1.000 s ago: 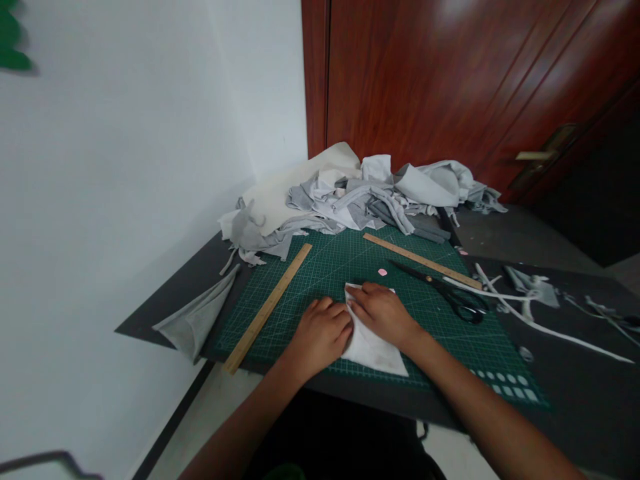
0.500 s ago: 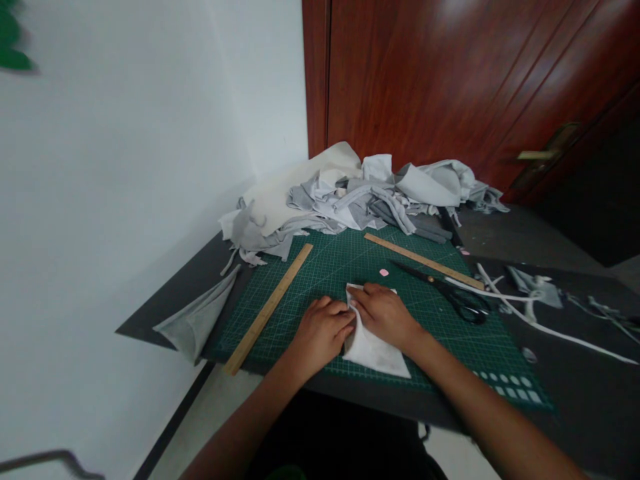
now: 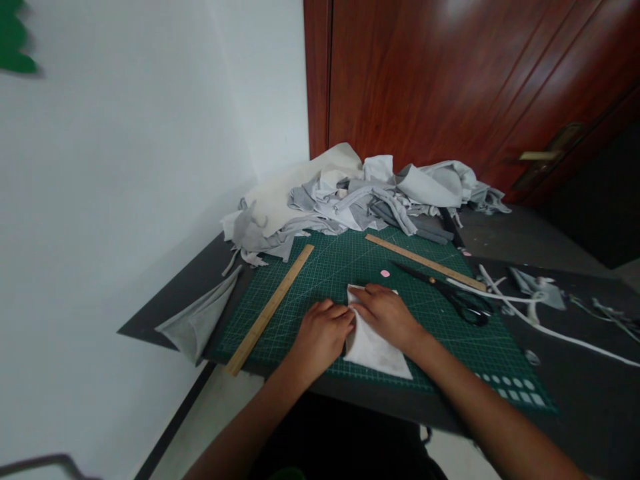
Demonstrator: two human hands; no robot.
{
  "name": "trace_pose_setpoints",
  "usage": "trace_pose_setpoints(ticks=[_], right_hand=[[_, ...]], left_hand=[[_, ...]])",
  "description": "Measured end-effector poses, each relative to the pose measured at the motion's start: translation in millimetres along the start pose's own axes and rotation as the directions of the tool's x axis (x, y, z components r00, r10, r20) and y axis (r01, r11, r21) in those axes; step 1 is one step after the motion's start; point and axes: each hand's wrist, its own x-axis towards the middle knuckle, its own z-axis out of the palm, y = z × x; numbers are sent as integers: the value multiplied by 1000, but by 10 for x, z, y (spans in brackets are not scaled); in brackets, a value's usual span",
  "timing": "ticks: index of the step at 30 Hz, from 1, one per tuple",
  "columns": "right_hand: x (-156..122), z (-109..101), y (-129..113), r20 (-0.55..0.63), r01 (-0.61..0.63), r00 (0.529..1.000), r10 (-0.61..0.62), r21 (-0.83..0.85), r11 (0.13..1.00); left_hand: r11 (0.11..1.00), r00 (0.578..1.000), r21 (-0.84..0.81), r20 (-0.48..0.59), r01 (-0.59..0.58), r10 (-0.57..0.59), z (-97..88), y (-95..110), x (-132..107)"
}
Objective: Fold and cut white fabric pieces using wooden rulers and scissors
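A small white fabric piece lies on the green cutting mat near the table's front edge. My left hand rests at its left edge with the fingers curled against the cloth. My right hand lies on top of the cloth, fingers bent and pressing its upper left corner. Both hands touch each other over the fabric's edge. Part of the cloth is hidden beneath them.
A wooden ruler lies diagonally at the mat's left, another ruler at its far right beside black scissors. A pile of grey and white fabric sits at the back. Grey cloth hangs off the left corner; strips lie right.
Both hands keep pressing the white fabric with only slight finger shifts; the cloth's left edge has folded in a little under the left hand.
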Motion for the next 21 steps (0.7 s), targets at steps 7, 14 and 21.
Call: trace_pose_setpoints(ticks=[7,14,21], right_hand=[[-4,26,8,-31,-16,999,17,41,999],[6,-4,-5,8,-16,1000,17,-22,1000],[-2,3,-5,18,-25,1000,25,-26,999]], left_hand=[[999,999,32,-7,-44,44,14,-19,-14],[998,998,-8,-20,-65,65,27,-22,-49],[993,995,-57,-22,-102,101,48,-14,-42]])
